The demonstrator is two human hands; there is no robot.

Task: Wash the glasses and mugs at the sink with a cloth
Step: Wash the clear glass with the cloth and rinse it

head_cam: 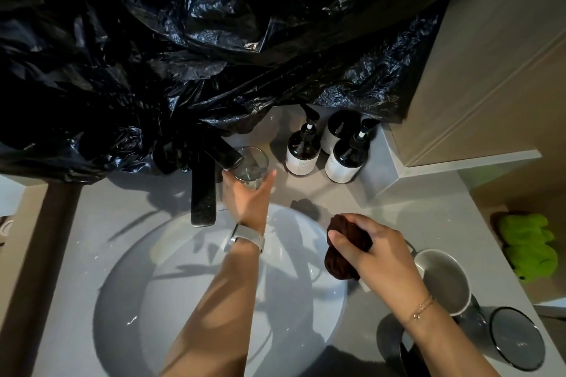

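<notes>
Countertop point(398, 217) is pale grey stone with a round white sink point(128, 269) sunk into it, black tap point(203, 196) over the far rim, crinkly black plastic sheeting point(183, 40) draped behind. Pump bottles point(346, 156) sit in the far right corner, a grey mug point(444, 281) near the right edge. Left hand point(246, 197) reaches across the sink, fingers wrapped round a clear glass point(251, 167) beside the tap. Right hand point(378, 251) hovers over the sink's right rim, squeezing a balled-up dark cloth point(344, 249).
</notes>
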